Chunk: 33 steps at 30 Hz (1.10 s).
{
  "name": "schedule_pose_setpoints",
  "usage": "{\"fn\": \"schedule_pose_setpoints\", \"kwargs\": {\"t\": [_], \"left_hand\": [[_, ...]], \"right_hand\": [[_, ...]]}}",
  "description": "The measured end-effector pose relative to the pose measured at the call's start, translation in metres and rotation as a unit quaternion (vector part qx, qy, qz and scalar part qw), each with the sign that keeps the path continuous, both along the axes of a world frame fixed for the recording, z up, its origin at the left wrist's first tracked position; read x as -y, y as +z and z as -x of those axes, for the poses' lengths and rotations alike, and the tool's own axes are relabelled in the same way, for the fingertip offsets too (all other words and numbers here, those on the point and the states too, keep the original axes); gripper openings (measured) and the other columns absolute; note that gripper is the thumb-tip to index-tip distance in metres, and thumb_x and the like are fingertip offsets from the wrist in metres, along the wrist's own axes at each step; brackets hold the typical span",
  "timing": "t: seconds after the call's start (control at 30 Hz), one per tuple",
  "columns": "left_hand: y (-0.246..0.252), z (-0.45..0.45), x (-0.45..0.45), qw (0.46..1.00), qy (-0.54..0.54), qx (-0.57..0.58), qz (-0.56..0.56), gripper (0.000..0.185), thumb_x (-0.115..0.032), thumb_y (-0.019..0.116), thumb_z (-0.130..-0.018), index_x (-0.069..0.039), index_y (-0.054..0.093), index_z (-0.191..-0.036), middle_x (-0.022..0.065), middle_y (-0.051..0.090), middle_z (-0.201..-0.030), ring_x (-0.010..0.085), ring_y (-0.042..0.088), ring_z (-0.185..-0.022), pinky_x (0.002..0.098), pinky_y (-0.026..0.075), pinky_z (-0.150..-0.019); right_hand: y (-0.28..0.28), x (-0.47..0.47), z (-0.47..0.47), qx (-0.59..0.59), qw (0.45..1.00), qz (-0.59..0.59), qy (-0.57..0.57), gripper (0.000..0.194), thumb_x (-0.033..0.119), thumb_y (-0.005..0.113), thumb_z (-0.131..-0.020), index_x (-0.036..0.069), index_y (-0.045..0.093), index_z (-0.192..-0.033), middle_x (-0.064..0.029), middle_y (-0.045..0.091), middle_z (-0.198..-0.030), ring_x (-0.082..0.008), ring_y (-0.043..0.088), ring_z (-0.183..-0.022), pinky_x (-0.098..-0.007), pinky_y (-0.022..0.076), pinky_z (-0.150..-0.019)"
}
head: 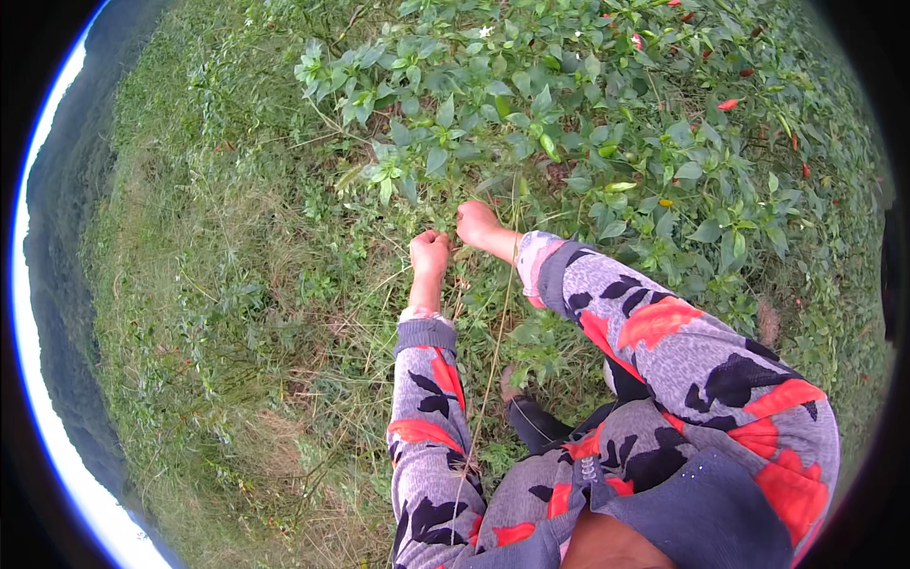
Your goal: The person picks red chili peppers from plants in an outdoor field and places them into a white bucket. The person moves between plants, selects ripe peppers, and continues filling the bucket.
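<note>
My left hand point(429, 250) is closed at the lower edge of a chili pepper plant point(526, 92), its fingers pinched together low among the leaves. Just to its upper right, my right hand point(476, 222) is curled too, close beside the left and beneath the plant's leaves. Whatever lies between the fingers of either hand is too small or hidden to make out. Above the hands a green chili pepper point(548, 146) hangs among the leaves, and a pale green one point(621, 187) is to the right. A red chili pepper point(727, 104) shows farther up on the right.
A long dry grass stem point(499, 334) runs past the right wrist and down over my left sleeve. Weeds and dry grass point(277, 441) cover the ground at the left. More pepper plants point(817, 235) stand at the right. My leg and foot point(530, 419) are below the arms.
</note>
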<state>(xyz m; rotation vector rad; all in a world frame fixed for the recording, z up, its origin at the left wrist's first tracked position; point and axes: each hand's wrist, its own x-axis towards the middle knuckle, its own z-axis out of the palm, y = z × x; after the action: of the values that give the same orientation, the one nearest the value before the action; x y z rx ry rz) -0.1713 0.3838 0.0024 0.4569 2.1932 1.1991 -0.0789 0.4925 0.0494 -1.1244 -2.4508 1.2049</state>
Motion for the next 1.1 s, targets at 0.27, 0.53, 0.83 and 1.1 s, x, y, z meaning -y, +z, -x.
{"fn": "schedule_pose_setpoints", "kwargs": {"t": [0.27,0.53,0.83,1.1], "left_hand": [[0.021,0.025,-0.004,0.996,0.027,0.017,-0.089,0.027,-0.007,0.060,-0.081,0.007,0.055,-0.103,0.0118,0.062,-0.091,0.0156,0.058,-0.078,0.0252,0.047,-0.071],[0.152,0.005,0.012,0.986,-0.057,-0.085,-0.133,0.030,-0.014,0.057,-0.085,0.006,0.056,-0.107,0.0137,0.062,-0.099,0.0174,0.058,-0.090,0.0285,0.044,-0.082],[0.337,-0.107,-0.145,0.894,-0.362,-0.039,-0.262,0.025,-0.013,0.056,-0.086,0.001,0.058,-0.107,0.0068,0.064,-0.094,0.0096,0.057,-0.086,0.0221,0.043,-0.079],[0.282,-0.204,-0.288,0.838,-0.522,0.046,-0.151,0.033,-0.022,0.057,-0.086,-0.001,0.055,-0.112,0.0057,0.064,-0.097,0.0109,0.058,-0.085,0.0236,0.044,-0.077]], "right_hand": [[0.050,0.018,0.015,-0.237,0.968,-0.007,-0.086,0.005,0.007,0.054,-0.072,0.004,0.057,-0.072,-0.0125,0.055,-0.079,-0.0309,0.055,-0.076,-0.0398,0.0446,-0.069],[0.201,0.065,-0.121,-0.374,0.880,0.160,0.246,0.008,0.006,0.056,-0.077,0.001,0.054,-0.084,-0.0086,0.056,-0.076,-0.0179,0.057,-0.071,-0.0297,0.0456,-0.066],[0.289,0.008,-0.295,-0.260,0.851,0.385,0.245,0.015,0.011,0.045,-0.087,0.002,0.054,-0.095,-0.0035,0.061,-0.082,-0.0067,0.055,-0.064,-0.0212,0.0437,-0.057],[0.273,-0.018,-0.396,-0.376,0.826,0.420,-0.023,0.014,0.014,0.054,-0.083,0.003,0.055,-0.090,-0.0034,0.059,-0.073,-0.0023,0.042,-0.046,-0.0162,0.0296,-0.041]]}}
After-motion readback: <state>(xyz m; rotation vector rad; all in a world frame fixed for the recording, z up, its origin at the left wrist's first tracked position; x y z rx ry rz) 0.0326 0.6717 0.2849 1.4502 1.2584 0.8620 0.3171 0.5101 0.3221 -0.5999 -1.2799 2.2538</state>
